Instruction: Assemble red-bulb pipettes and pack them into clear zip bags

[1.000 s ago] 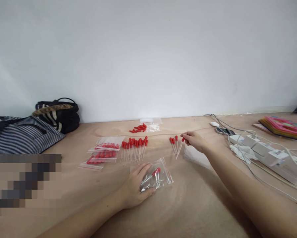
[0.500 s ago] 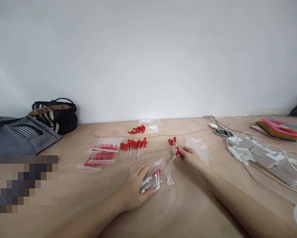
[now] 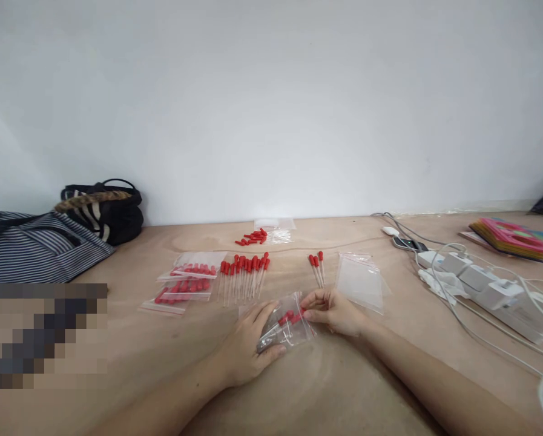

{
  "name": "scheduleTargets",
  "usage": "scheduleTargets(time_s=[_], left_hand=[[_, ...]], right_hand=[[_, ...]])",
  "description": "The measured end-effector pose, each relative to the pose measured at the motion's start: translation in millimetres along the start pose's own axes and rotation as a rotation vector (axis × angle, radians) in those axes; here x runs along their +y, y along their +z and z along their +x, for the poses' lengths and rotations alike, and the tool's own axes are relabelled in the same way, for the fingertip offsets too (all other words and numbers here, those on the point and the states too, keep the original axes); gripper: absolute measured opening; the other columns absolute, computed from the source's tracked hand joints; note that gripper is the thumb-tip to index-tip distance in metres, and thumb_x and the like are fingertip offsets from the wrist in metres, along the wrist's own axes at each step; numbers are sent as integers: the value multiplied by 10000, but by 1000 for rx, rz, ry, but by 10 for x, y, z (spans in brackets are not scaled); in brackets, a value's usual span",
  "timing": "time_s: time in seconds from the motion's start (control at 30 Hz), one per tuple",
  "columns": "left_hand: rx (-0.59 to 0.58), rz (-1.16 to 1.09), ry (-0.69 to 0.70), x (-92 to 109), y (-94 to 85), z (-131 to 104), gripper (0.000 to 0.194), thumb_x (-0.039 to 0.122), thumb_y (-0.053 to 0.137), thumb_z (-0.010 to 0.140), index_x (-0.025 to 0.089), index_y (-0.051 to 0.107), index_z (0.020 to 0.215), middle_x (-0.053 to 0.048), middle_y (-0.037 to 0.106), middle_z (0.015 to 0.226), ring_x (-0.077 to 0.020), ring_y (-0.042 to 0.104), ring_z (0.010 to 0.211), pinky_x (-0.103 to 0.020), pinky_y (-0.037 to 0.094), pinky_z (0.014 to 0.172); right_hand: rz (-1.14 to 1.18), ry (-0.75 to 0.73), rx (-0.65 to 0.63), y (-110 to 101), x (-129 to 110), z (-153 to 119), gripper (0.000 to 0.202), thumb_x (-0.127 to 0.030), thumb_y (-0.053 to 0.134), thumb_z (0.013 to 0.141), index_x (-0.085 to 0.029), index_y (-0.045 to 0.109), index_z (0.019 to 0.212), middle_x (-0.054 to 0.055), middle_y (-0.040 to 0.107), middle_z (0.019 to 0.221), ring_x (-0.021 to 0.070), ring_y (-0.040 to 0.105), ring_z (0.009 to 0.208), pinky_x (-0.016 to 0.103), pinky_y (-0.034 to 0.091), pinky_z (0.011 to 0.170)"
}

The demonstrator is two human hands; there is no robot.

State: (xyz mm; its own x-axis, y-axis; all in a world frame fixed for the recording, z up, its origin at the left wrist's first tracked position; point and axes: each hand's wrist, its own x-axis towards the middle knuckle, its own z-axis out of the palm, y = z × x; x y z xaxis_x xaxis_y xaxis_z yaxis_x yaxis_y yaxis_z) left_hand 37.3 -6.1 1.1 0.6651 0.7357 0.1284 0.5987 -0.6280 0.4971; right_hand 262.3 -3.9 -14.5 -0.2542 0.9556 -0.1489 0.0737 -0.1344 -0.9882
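My left hand (image 3: pixel 248 345) grips a clear zip-lock bag (image 3: pixel 293 336) low over the table, thumb at the near edge and fingers at the far one. Inside the bag lies a dropper with a red rubber bulb (image 3: pixel 290 315). At the bag's mouth, my right hand (image 3: pixel 332 312) pinches a second dropper (image 3: pixel 302 311) by its red bulb, its tube inside the bag. Behind the right hand lie 3 loose droppers (image 3: pixel 316 261). A larger bunch of droppers (image 3: pixel 246 272) is spread beyond the left hand.
Filled bags (image 3: pixel 184 287) overlap at the left. Flat bags (image 3: pixel 359 281) lie at the right. Loose red bulbs (image 3: pixel 253 237) and glass tubes (image 3: pixel 280 235) sit near the wall. A power strip with cables (image 3: pixel 502 297), colourful sheets (image 3: pixel 514 239) and a striped bag (image 3: pixel 39 248) flank the area.
My right hand has moved left and nearer, carrying a dropper from beside the loose ones into the mouth of the bag. My left hand stays on the bag.
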Motion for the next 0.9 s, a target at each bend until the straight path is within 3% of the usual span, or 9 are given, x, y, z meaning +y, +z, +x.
scheduleTargets(time_s=[0.17, 0.33, 0.4, 0.5, 0.57, 0.7, 0.8, 0.9], left_hand=[[-8, 2, -7, 0, 4, 2, 588, 348, 547, 750, 196, 306, 1264, -97, 411, 1294, -253, 389, 1169, -414, 343, 960], [29, 8, 22, -20, 22, 10, 605, 341, 556, 741, 202, 298, 1269, -87, 419, 1290, -255, 389, 1169, -416, 348, 958], [33, 8, 27, -32, 27, 13, 603, 342, 561, 734, 210, 309, 1265, -81, 425, 1288, -259, 393, 1167, -421, 353, 955], [19, 11, 18, -34, 24, 12, 589, 360, 554, 739, 211, 322, 1260, -84, 420, 1293, -262, 394, 1167, -423, 357, 952], [13, 12, 15, -24, 17, 8, 587, 365, 546, 749, 216, 310, 1266, -85, 412, 1298, -257, 392, 1168, -422, 354, 954], [9, 13, 17, -18, 12, 0, 588, 367, 541, 754, 221, 296, 1268, -85, 409, 1297, -253, 390, 1168, -425, 353, 953], [-1, 16, 29, -53, 27, 1, 592, 377, 532, 758, 225, 283, 1273, -88, 401, 1300, -258, 387, 1168, -436, 352, 948], [0, 11, 39, -96, 50, 7, 606, 381, 533, 754, 227, 273, 1280, -90, 398, 1301, -261, 383, 1169, -438, 351, 949]], right_hand=[[-72, -75, -106, 92, -11, 15, 295, -343, 724, 546, -144, 563, 692, -7, 617, 636, 76, 521, 525, 180, 374, 474], [-309, -242, 106, 186, 35, 111, 225, -264, 707, 564, -159, 520, 631, -35, 552, 568, 76, 491, 510, 181, 370, 481], [-394, -262, 134, 143, 37, 154, 154, -230, 664, 603, -158, 533, 642, -34, 542, 564, 75, 483, 503, 179, 373, 477], [-507, -215, 201, -84, -21, 246, 62, -206, 581, 667, -155, 568, 699, -10, 589, 638, 90, 531, 560, 185, 410, 528], [-716, -117, 475, -322, -97, 343, 54, -185, 546, 681, -160, 585, 708, 5, 622, 708, 103, 564, 634, 187, 420, 590], [-815, 16, 703, -756, -235, 630, 212, -212, 497, 719, -105, 594, 873, 114, 632, 838, 188, 577, 796, 254, 411, 671], [-849, 105, 746, -880, -259, 872, 300, -238, 547, 681, -86, 589, 936, 137, 635, 845, 215, 580, 820, 255, 407, 656], [-857, 179, 710, -868, -228, 1065, 199, -220, 585, 631, -110, 630, 791, 110, 644, 706, 207, 597, 722, 235, 401, 582]])
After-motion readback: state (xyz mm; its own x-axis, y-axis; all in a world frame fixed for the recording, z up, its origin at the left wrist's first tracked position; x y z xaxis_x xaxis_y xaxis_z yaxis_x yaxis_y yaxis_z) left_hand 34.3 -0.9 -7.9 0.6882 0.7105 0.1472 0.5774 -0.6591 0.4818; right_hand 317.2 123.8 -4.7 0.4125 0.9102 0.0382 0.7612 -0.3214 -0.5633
